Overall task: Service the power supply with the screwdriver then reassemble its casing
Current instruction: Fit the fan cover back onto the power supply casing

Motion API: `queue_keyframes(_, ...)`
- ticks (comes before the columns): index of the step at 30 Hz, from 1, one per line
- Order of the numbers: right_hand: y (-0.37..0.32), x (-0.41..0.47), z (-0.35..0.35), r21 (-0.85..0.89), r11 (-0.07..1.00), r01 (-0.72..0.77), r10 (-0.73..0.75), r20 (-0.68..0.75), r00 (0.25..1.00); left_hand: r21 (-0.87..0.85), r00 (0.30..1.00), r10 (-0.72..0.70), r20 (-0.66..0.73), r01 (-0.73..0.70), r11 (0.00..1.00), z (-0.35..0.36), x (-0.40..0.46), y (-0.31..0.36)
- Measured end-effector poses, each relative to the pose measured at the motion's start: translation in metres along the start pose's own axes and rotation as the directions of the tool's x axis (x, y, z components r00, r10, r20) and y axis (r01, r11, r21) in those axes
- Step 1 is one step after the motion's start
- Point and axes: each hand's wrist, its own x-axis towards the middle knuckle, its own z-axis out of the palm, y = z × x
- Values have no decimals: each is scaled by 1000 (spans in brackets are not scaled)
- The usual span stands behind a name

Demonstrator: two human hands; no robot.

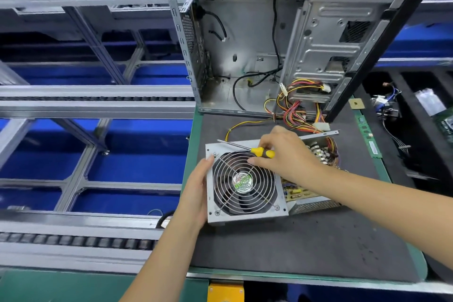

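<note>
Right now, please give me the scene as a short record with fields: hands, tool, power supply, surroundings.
left hand: holds the left edge of the power supply cover
right hand: grips the screwdriver
screwdriver: yellow handle, shaft pointing left over the cover
power supply: on the dark mat, fan grille up, circuit board exposed at right
computer case: open, behind, coloured wires leading in

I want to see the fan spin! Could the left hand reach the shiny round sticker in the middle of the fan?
Probably not. The left hand grips the grey metal power supply cover at its edge, close by, but the round silver wire fan guard lies over the shiny round sticker, so fingers would likely meet wire first.
</note>
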Motion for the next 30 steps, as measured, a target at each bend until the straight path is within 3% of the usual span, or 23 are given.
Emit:
queue_keyframes(7, 3, -2, 1, -25, 999, -31, 31, -6, 1000, 95, 996, 64, -56, -59, 994, 4, 1, 2)
queue_keyframes(15, 13, -7, 10, 104, 994, -34, 42, -79, 996, 154, 991, 107, -82, -93, 984, 10, 3, 3)
queue_keyframes(23, 35, -10, -4, 432, 883, -185, 239, -74, 968, 239, 989, 103, -107, -75, 968, 7, 9, 14)
queue_keyframes(30, 35, -17, -1, 589, 744, -315, 238, 207, 949, 187, 993, 49, -107, -28, 982, 3, 6, 15)
